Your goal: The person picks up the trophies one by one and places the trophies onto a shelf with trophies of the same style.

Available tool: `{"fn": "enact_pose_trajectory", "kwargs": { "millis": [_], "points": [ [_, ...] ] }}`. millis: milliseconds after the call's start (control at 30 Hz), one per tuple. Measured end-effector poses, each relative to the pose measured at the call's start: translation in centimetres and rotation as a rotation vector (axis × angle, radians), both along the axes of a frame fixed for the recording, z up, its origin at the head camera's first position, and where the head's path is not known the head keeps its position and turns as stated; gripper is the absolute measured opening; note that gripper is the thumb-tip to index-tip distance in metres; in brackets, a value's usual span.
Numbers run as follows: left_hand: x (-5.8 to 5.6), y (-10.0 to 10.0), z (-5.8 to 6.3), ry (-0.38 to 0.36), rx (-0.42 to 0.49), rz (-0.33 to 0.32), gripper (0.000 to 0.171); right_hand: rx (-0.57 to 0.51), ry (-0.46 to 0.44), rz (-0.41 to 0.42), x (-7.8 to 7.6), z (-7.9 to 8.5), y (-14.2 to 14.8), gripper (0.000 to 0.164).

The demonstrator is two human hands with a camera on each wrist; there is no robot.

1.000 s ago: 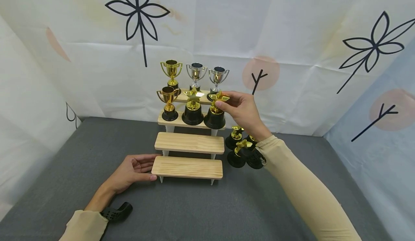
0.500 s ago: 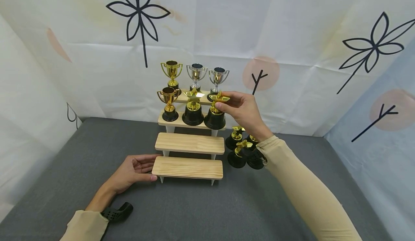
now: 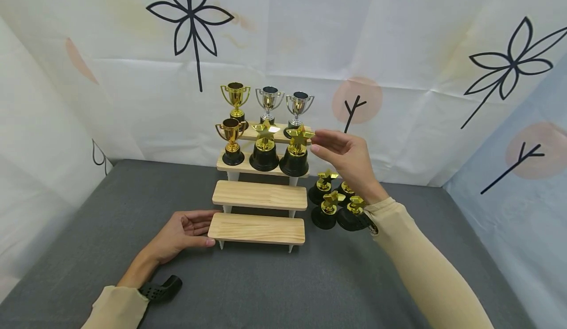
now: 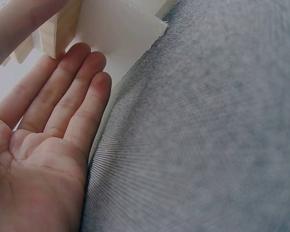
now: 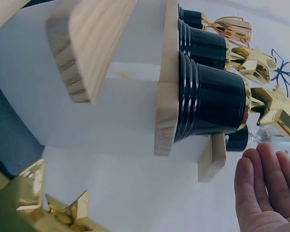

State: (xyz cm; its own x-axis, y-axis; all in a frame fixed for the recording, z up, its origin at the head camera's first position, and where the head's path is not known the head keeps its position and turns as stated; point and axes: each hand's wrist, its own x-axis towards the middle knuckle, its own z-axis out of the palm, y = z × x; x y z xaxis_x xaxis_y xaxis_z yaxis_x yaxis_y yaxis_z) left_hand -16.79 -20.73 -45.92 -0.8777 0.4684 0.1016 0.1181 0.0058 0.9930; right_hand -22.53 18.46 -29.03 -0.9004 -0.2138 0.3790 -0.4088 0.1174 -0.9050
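Fingers straight, my right hand [image 3: 350,159] stands just right of a gold star trophy [image 3: 294,164] with a black base. That trophy sits upright at the right end of the second shelf from the top [image 3: 243,167]. Beside it on this shelf are another star trophy [image 3: 264,159] and a bronze-coloured cup trophy [image 3: 232,144]. In the right wrist view, the fingertips [image 5: 266,150] are close to the star's point, apart from it. My left hand [image 3: 177,235] lies at the left end of the lowest shelf [image 3: 257,228], its straight fingers and thumb at the wooden edge.
The top shelf [image 3: 277,133] bears a gold cup [image 3: 236,95] and two silver cups [image 3: 269,98]. Several more star trophies [image 3: 325,216] stand on the grey table [image 3: 199,294] right of the stand, below my right forearm. A white patterned cloth [image 3: 398,34] hangs behind.
My right hand has let go of the star trophy and drawn back to the right. The trophy stays on the shelf, its star now facing more forward. My left hand has not moved.
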Motion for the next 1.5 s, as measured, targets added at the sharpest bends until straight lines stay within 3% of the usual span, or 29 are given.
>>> {"fn": "enact_pose_trajectory", "kwargs": {
  "millis": [467, 833, 1033, 1500],
  "points": [
    [-0.2, -0.1, -0.3, 0.001, 0.006, -0.005, 0.073, -0.035, -0.017, -0.072, 2.9, -1.6, 3.0, 0.043],
    [-0.2, 0.1, 0.1, -0.01, 0.009, -0.008, 0.074, -0.185, -0.017, -0.084, 5.5, -4.1, 5.4, 0.035],
    [-0.2, 0.2, 0.2, -0.011, 0.001, -0.008, 0.074, -0.236, -0.005, -0.14, 6.7, -5.6, 6.3, 0.036],
    [0.1, 0.0, 0.2, -0.002, -0.003, 0.003, 0.073, -0.25, 0.005, -0.239, 7.4, -6.5, 8.5, 0.036]
  ]
}}
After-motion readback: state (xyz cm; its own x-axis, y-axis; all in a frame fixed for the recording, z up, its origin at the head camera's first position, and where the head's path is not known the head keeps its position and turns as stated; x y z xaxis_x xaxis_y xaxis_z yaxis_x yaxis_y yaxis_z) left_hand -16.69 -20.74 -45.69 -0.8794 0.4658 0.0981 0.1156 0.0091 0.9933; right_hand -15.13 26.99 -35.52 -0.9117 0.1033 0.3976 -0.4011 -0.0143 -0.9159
